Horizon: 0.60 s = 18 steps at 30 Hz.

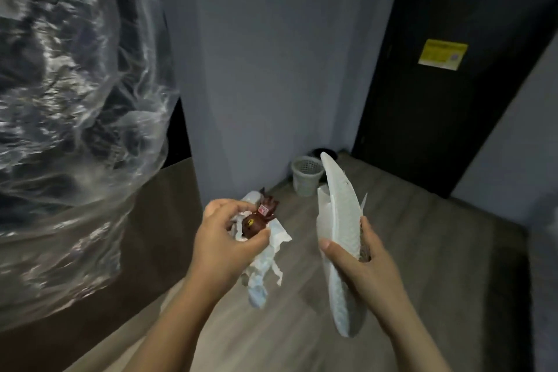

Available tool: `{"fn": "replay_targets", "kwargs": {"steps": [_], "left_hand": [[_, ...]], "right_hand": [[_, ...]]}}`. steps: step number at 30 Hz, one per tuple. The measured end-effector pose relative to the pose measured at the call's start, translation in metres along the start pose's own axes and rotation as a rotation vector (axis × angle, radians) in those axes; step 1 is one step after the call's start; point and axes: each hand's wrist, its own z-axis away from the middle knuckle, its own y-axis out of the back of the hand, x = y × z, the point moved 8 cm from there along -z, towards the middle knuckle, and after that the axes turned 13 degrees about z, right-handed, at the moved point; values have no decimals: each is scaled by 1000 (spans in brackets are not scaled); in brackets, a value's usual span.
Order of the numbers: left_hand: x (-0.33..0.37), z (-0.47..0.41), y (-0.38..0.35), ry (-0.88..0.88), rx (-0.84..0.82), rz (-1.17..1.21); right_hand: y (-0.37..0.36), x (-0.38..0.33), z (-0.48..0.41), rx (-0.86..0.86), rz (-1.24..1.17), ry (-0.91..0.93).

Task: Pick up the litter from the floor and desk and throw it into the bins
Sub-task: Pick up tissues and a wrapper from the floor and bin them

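Left hand [223,238]: near centre-left, raised above the floor, fingers and thumb curled round a bundle of litter.
Brown wrapper [258,220]: dark, crumpled, with a small pale label and a yellow mark; it sits at the top of the left-hand bundle, pinned between thumb and fingertips.
White paper [262,269]: crumpled and torn, in the same grip, hanging below the palm in loose strips (tissue or napkin, cannot tell which).
Right hand [359,260]: near centre-right, level with the left and apart from it, closed on a white sheet; thumb across the front face, fingers wrapped behind.
White sheet [339,211]: textured, bent lengthwise, held roughly upright; its top tip reaches up in front of the bins, its lower end hangs below the wrist.
White bin [306,175]: small, perforated wall, standing upright on the floor at the far centre, against the foot of the wall.
Dark bin [324,151]: just behind and right of the white bin; only its rim shows past the sheet.
Floor [422,251]: grey-brown wood-effect boards.
Wall [271,69]: pale blue-grey, far centre.
Door [437,84]: dark, far right, bearing a yellow label [442,54]; its text is unreadable.
Clear plastic sheeting [75,100]: crinkled, filling the left, close to the camera.
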Motion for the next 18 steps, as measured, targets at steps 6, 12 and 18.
{"fn": "replay_targets", "kwargs": {"steps": [6,12,18], "left_hand": [[-35,-104,-74,8,-93,49],[-71,-233,-124,23,-151,61],[-111,-326,-196,88,-239,40]], "right_hand": [[17,27,-106,98,92,-102],[22,24,-224,172,127,-151],[34,45,-329,186,119,-210]]}}
